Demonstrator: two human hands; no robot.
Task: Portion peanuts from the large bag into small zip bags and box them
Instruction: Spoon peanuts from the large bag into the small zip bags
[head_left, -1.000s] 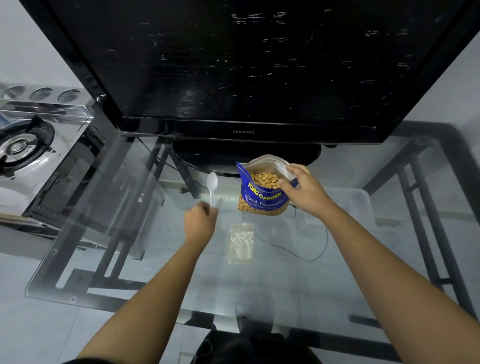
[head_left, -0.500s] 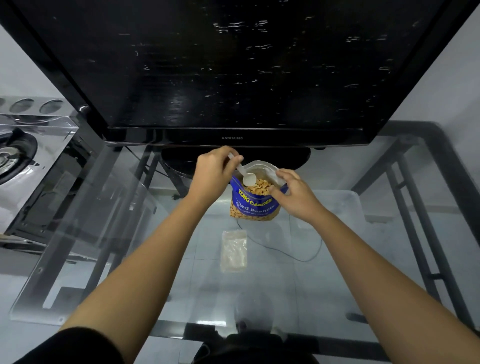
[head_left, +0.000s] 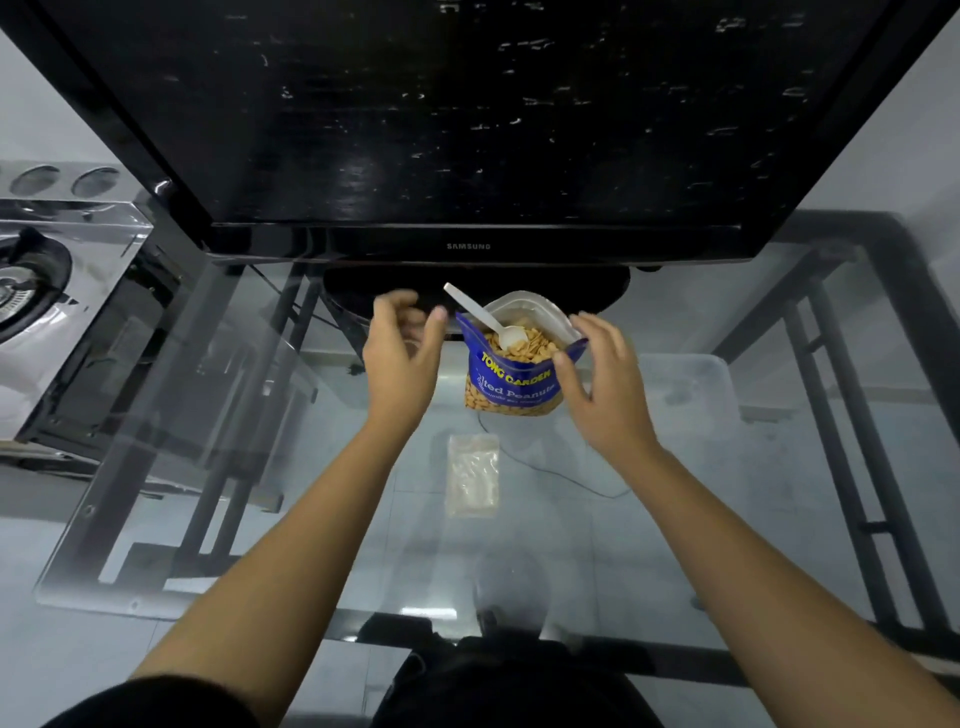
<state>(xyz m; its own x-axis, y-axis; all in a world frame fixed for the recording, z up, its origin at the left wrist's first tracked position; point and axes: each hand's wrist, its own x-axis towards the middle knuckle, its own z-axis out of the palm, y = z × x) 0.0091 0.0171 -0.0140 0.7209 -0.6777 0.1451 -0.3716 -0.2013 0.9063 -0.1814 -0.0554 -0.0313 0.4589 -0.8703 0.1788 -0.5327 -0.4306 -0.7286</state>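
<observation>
Head view: one large blue peanut bag (head_left: 511, 382) stands upright on the glass table (head_left: 249, 415), just past the middle toward 12 o'clock, its top open and peanuts showing inside. One white plastic spoon (head_left: 485, 319) stands in it, bowl resting on the peanuts, handle leaning out over the rim toward 10 o'clock. One small zip bag (head_left: 473, 475) lies flat on the glass just at 6 o'clock of the large bag, apart from it; whether it is a single bag or a thin stack cannot be told. One clear plastic box (head_left: 691, 384) sits at 3 o'clock of the large bag.

Two hands are in view. The left hand (head_left: 402, 351) is at 9 o'clock of the large bag, fingers loosely curled and blurred, thumb tip just beside the spoon handle; it holds nothing, and whether the thumb touches the bag rim cannot be told. The right hand (head_left: 605, 382) is at 3 o'clock of the bag, fingers spread and relaxed, thumb lying against the bag's right edge, not gripping it.

One black television (head_left: 467, 130) fills the 12 o'clock side, and one gas stove (head_left: 36, 280) sits at 9 o'clock
</observation>
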